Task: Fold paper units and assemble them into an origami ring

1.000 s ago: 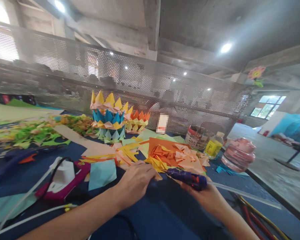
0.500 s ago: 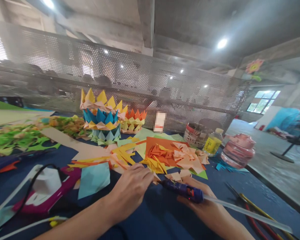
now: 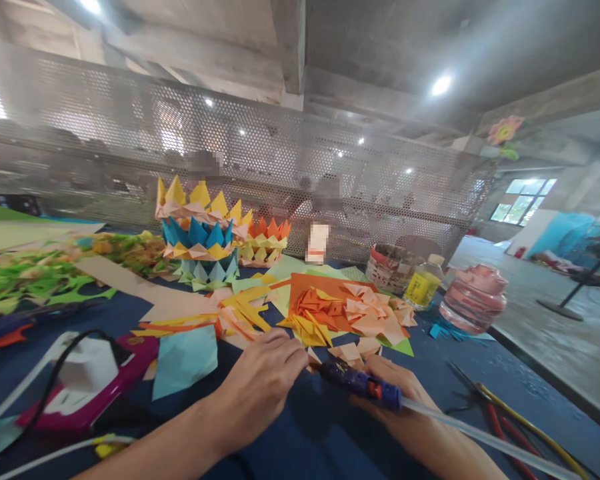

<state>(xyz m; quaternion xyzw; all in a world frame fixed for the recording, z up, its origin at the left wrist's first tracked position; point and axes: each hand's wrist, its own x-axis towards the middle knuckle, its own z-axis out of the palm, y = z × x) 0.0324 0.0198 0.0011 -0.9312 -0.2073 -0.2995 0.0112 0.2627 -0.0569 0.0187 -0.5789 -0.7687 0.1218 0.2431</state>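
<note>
My right hand is wrapped round a dark blue hot glue gun, and a long translucent glue stick sticks out of its back end. The gun's nozzle points left, close to the fingertips of my left hand. Those fingers are pinched on a small peach folded paper piece, mostly hidden behind them; whether the nozzle touches it I cannot tell. Just beyond my hands lie folded yellow paper pieces, orange ones and peach ones.
Paper crowns stand at the back. A magenta power strip with cables lies left, near a light blue paper square. To the right are a yellow-labelled bottle, a pink jug and pliers. A perforated metal screen rises behind.
The view has shifted slightly. Both hands keep nearly the same pose, with the glue gun's nozzle still beside the left fingertips.
</note>
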